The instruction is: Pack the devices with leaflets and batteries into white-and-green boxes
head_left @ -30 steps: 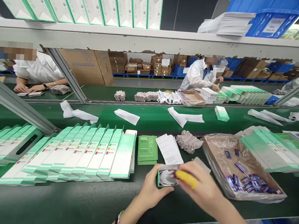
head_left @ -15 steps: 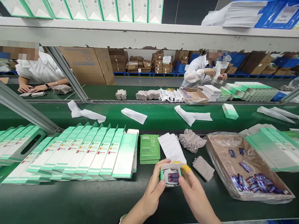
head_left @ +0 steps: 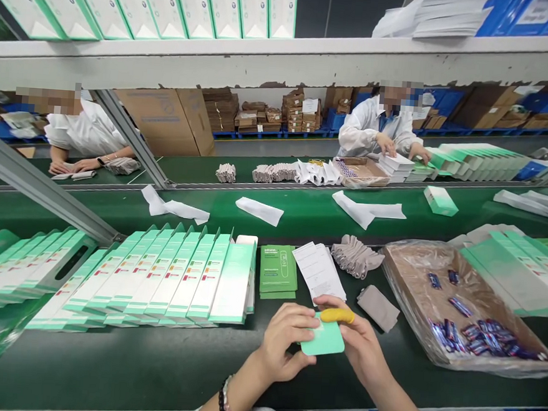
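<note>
Both my hands hold a small green-and-white box [head_left: 325, 339] upright on the dark green table, its green end flap folded down over the top. My left hand [head_left: 283, 342] grips the box's left side, thumb and fingers curled round it. My right hand [head_left: 362, 349] grips the right side; a yellow finger cot [head_left: 336, 315] on one finger presses along the flap's far edge. Just beyond lie a stack of white leaflets [head_left: 319, 271], green booklets [head_left: 277, 270] and a grey pouch [head_left: 378, 307].
A fanned row of flat green-white cartons [head_left: 165, 279] lies left. A brown tray [head_left: 405, 271] with small blue-wrapped batteries stands right, more cartons [head_left: 513, 272] behind it. Grey pouches [head_left: 357, 256] are piled beyond. Two people in white coats work across the green conveyor [head_left: 301, 215].
The box was open with batteries showing inside; its green flap is now folded shut over the top. My right hand moved from inside the box to the flap. The view drifted slightly.
</note>
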The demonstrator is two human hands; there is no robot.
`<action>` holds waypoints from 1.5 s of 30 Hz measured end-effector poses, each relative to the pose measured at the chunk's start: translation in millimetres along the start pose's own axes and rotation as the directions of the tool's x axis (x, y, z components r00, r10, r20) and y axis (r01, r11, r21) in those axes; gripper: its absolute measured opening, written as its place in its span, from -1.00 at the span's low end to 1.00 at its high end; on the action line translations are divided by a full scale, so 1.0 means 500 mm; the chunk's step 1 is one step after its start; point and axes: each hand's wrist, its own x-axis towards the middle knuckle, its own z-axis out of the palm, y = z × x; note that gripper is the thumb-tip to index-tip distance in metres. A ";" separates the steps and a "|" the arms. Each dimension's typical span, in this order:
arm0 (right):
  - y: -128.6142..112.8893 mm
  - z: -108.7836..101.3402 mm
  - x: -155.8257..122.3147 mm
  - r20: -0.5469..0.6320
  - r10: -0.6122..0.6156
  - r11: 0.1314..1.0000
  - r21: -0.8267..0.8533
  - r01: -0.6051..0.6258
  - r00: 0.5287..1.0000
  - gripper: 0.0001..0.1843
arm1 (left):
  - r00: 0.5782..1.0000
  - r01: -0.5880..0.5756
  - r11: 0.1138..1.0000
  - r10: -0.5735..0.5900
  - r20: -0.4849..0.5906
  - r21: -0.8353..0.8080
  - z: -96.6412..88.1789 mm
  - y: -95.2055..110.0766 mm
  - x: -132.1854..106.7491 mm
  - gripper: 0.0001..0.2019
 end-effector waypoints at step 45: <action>-0.032 -0.013 -0.040 0.370 -0.329 0.645 -0.584 0.493 0.869 -0.55 | 0.999 -0.035 0.996 0.032 0.034 0.086 -0.017 0.008 -0.023 -0.90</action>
